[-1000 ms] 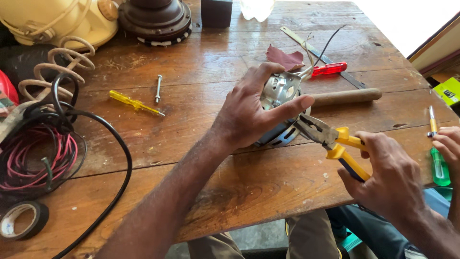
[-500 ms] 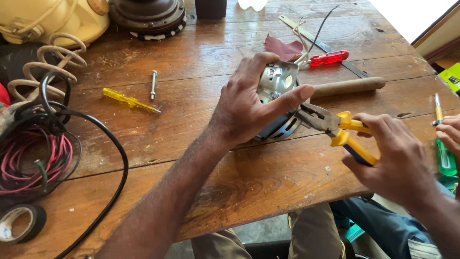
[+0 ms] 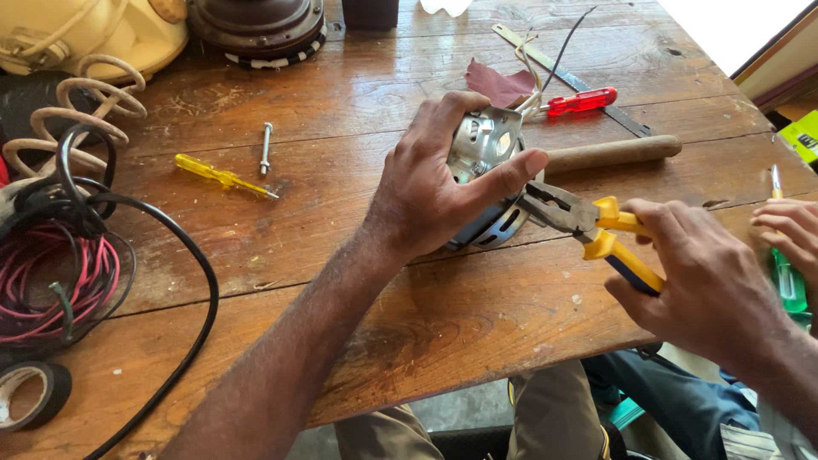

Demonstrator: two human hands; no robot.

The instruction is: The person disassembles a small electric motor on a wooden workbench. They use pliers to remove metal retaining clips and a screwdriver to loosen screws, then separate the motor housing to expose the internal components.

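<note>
My left hand [image 3: 434, 183] grips a round silver metal motor housing [image 3: 486, 140] that stands tilted on its edge on the wooden table [image 3: 358, 255]. Thin wires run out of its top. My right hand [image 3: 699, 273] holds yellow-and-blue handled pliers [image 3: 588, 223]; their jaws touch the housing's right side, just below my left thumb. Whether the jaws pinch a part is hidden.
Another person's hand [image 3: 788, 230] at the right edge holds a green screwdriver [image 3: 788, 277]. On the table lie a yellow screwdriver [image 3: 221, 176], a bolt [image 3: 266, 146], a red-handled screwdriver [image 3: 584, 101], a wooden handle [image 3: 609, 153], a dark red leaf-shaped scrap [image 3: 498, 83]. Cables [image 3: 60, 273] and tape [image 3: 30, 393] sit left.
My right hand has moved the pliers up against the housing's right side. My left hand has kept its grip, turning the housing slightly.
</note>
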